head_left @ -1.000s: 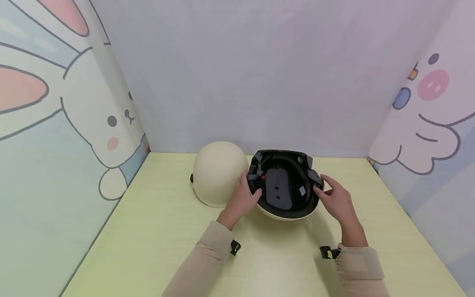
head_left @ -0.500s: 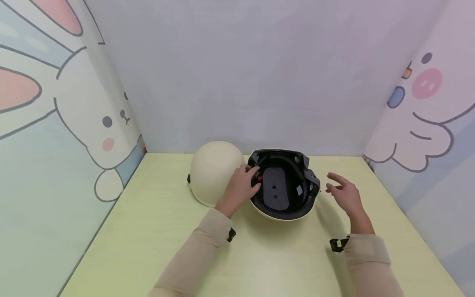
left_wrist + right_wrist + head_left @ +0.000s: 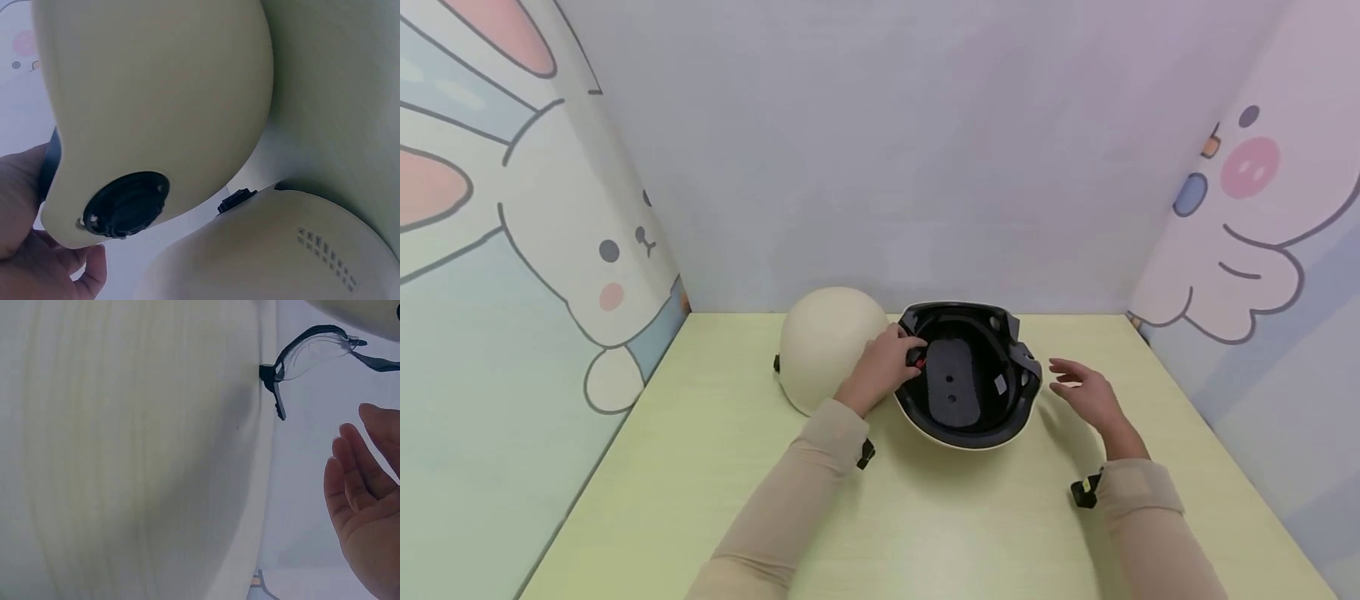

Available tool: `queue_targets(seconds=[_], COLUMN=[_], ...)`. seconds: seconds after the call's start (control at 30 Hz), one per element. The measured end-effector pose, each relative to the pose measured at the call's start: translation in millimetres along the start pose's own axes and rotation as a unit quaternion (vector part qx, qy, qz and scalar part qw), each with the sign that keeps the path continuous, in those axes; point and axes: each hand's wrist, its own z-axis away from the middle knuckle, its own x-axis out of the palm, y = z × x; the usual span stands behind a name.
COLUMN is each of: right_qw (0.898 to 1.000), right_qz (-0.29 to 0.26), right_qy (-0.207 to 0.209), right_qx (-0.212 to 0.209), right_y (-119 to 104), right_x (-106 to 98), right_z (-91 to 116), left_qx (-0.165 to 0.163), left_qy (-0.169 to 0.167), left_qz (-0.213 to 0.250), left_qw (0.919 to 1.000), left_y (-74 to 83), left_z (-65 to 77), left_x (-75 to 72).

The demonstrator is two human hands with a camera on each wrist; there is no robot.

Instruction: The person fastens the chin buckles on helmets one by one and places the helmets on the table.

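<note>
Contact on the upturned helmet [image 3: 967,379] is down to one hand. A second ago both hands had its rim; now right hand [image 3: 1086,398] has let go and hangs just beside the right rim, fingers loosely bent, holding nothing. Left hand [image 3: 880,367] went from the outer left rim to reaching in over that side, by a red piece [image 3: 920,363].

Grip state: left is clamped on the helmet's left side, thumb and fingers pinching; can't tell if it's strap, buckle or shell edge. Right grip is apart, off the shell.

My read: work has gone from a two-handed hold to one-handed handling of the left-side fittings. Helmet seems to stay put without the right hand, though on a rounded crown I'd not call it very steady.

Location: far part of the table [image 3: 955,533], right of the second helmet [image 3: 827,350]. Close together; can't confirm touching.

Looks: cream shell, hollow facing up and toward the person. Black lining, grey pad [image 3: 953,383] with two dark holes, white label [image 3: 1000,384], grey strap [image 3: 1026,360] on the right side. Left wrist view shows a dark round fitting [image 3: 126,205] outside, near the fingers.
</note>
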Motion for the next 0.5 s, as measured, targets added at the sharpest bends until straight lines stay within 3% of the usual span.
queue_targets(seconds=[0.27,0.5], right_qw=[1.000,1.000], right_qz=[0.011,0.018], right_qy=[-0.018,-0.021], right_qx=[-0.003,-0.008], right_y=[10.0,11.9], right_x=[4.2,4.0], right_z=[-1.9,-3.1], left_qx=[0.011,0.013], left_qy=[-0.009,0.002], left_qz=[-0.031,-0.016], left_qw=[0.9994,0.9998], left_y=[-0.8,-1.8], left_z=[-0.6,0.9], left_x=[0.2,0.9])
